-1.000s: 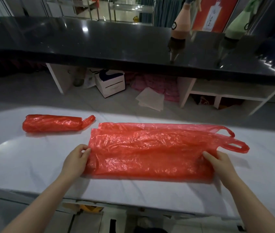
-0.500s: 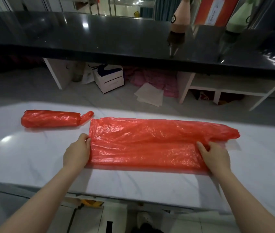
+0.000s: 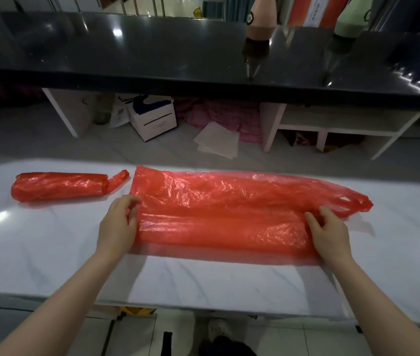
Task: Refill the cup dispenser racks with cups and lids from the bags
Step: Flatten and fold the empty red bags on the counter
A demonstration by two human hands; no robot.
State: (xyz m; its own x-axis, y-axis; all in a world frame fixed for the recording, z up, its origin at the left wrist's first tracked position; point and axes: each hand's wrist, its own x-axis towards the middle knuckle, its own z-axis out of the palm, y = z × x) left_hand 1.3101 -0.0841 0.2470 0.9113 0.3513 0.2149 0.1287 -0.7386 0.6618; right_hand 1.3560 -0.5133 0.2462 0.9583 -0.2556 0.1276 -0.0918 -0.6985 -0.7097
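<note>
A large red plastic bag (image 3: 224, 209) lies flat and lengthwise on the white marble counter (image 3: 203, 283), its handles at the right end. Its near edge is folded over into a long roll. My left hand (image 3: 119, 224) grips the left end of that roll, fingers curled over the plastic. My right hand (image 3: 327, 232) grips the right end the same way. A second red bag (image 3: 60, 186), rolled into a tight tube, rests on the counter to the left, apart from both hands. No cups, lids or dispenser racks are in view.
A black glossy counter (image 3: 152, 52) runs across the back, higher up. Below it on the floor stand a white box (image 3: 155, 119), loose paper sheets (image 3: 216, 143), pink cloth (image 3: 232, 116) and white shelving (image 3: 337, 124). My shoe (image 3: 218, 330) shows under the counter edge.
Both hands have folded the near edge of the large bag away from me, so it is narrower, and have rolled it over once more. The small rolled bag has not moved.
</note>
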